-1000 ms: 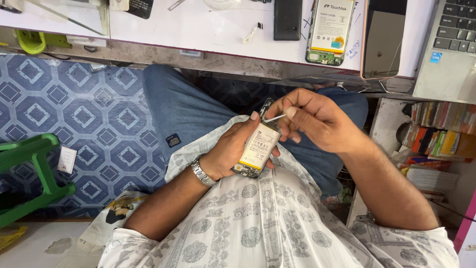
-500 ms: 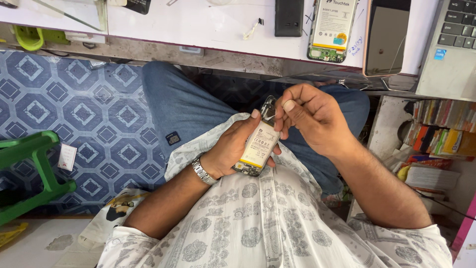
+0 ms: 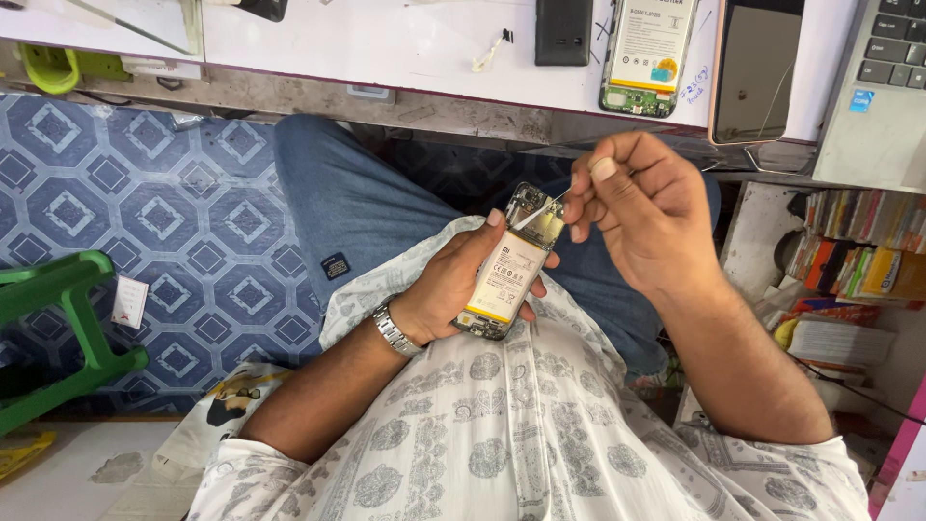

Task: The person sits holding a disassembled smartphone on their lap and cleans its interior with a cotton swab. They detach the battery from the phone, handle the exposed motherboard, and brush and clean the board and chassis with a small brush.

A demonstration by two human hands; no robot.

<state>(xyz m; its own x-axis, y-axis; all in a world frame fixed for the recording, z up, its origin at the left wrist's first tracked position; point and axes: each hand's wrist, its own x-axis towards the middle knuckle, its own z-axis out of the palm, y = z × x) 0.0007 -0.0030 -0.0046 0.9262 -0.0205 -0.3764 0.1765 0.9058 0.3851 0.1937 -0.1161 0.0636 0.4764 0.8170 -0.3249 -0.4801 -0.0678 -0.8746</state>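
Left hand (image 3: 453,289) wrapped round an opened phone (image 3: 511,265), back cover off, pale battery (image 3: 505,278) showing, held tilted over the lap. Fingers closed on its edges, thumb along the near side. Right hand (image 3: 641,207) pinched shut on thin tweezers (image 3: 542,207), tips down at the phone's top end, by the circuit board. Up on the white bench (image 3: 386,48): a second opened phone (image 3: 648,56), a dark slab (image 3: 563,31), a screen panel (image 3: 754,69), a laptop (image 3: 883,96) at the right. Green stool (image 3: 58,328) at the left on the patterned floor.
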